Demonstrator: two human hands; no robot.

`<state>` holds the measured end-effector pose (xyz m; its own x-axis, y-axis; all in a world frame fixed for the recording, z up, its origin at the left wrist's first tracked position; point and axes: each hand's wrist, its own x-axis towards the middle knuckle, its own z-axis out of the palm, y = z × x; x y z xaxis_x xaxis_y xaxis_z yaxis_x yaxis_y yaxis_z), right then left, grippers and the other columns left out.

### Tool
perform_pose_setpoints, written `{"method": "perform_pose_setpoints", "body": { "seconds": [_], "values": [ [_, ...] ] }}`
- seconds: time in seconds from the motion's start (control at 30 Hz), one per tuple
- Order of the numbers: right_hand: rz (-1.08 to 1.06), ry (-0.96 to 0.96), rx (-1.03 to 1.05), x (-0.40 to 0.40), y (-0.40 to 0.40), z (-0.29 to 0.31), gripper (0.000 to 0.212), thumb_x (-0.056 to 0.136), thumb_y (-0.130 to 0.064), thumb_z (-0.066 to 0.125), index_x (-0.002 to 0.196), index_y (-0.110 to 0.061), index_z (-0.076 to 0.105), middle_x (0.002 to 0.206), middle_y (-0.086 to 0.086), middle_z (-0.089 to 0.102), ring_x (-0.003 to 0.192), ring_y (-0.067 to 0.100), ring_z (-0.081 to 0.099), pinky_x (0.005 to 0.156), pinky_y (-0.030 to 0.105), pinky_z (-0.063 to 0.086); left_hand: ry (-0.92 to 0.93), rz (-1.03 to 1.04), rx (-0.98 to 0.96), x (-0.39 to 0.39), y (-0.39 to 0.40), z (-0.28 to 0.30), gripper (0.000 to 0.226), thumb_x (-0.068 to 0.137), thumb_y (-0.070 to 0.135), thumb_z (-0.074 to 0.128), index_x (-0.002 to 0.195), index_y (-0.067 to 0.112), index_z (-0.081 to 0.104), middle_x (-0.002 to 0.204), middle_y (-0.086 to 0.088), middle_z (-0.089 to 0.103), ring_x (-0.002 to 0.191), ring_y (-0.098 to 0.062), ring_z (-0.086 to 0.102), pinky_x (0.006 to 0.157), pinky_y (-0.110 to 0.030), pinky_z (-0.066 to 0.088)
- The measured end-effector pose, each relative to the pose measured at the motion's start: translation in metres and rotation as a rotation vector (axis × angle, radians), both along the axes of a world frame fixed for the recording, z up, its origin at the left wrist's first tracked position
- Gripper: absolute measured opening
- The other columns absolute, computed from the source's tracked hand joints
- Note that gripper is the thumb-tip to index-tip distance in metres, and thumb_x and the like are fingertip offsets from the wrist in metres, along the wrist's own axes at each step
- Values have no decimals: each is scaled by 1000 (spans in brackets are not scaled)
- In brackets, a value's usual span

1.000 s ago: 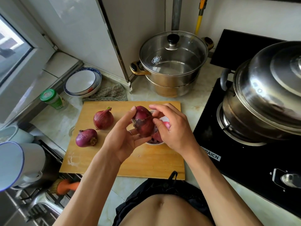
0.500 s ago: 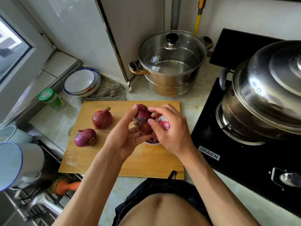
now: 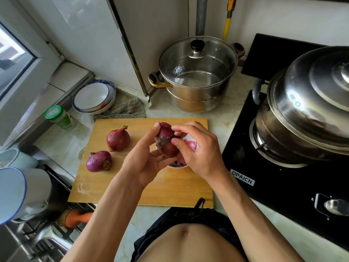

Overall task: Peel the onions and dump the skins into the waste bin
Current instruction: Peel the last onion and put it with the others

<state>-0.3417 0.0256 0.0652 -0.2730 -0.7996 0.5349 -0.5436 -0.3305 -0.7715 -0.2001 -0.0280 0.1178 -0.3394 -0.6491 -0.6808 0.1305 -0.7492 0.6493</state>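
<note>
Purple onion (image 3: 167, 143), both hands gripping

Half-peeled red onion (image 3: 167, 144) held, two onions (image 3: 118, 139) on board

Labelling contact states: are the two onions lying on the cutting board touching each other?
Apart. The head view shows bare board between the rear onion and the front onion.

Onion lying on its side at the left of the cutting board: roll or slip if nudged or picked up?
The purple onion looks round and lies root end sideways, so a nudge would probably roll it across the flat cutting board. Its dry, wrinkled skin likely grips well but may flake or tear. It looks firm, probably not fragile.
</note>
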Motion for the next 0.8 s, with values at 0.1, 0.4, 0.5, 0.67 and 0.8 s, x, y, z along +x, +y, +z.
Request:
{"method": "perform_pose_setpoints", "body": {
  "seconds": [0.1,0.4,0.5,0.67,0.8],
  "values": [
    [21,3,17,0,-1,-1,20,88,-5,73,108,-3,72,95,4,68,88,15,64,81,26,53,-4,6,3,1,1,-1,42,88,46,72,109,9,72,95,-24,75,85,-33,77,64,-37,65],
    [43,-123,53,-1,4,6,47,81,-18,83,123,-6,66,110,-1,64,103,6,63,91,24,51,44,5,-29,-3,-1,5,44,77,46,74,101,9,74,98,-24,73,88,-33,76,69,-38,66],
    [48,-127,66,-3,5,8,53,79,-22,84,125,-8,64,112,-2,63,107,6,63,94,23,50,71,-1,-21,-4,0,6,47,78,45,74,105,7,74,101,-25,72,90,-35,76,70,-37,65],
    [35,-115,93,-11,6,7,49,80,-25,82,123,-10,65,98,-4,62,98,10,63,90,34,53,69,-60,-40,-5,0,7,43,81,44,72,104,7,74,92,-22,75,82,-31,76,67,-35,65],
    [62,-135,95,-10,8,8,53,81,-25,82,128,-11,62,107,-1,64,104,9,62,94,27,51,72,-82,-37,-6,-1,8,45,82,44,70,107,7,73,95,-21,75,82,-30,77,66,-34,64]
  ]
}}
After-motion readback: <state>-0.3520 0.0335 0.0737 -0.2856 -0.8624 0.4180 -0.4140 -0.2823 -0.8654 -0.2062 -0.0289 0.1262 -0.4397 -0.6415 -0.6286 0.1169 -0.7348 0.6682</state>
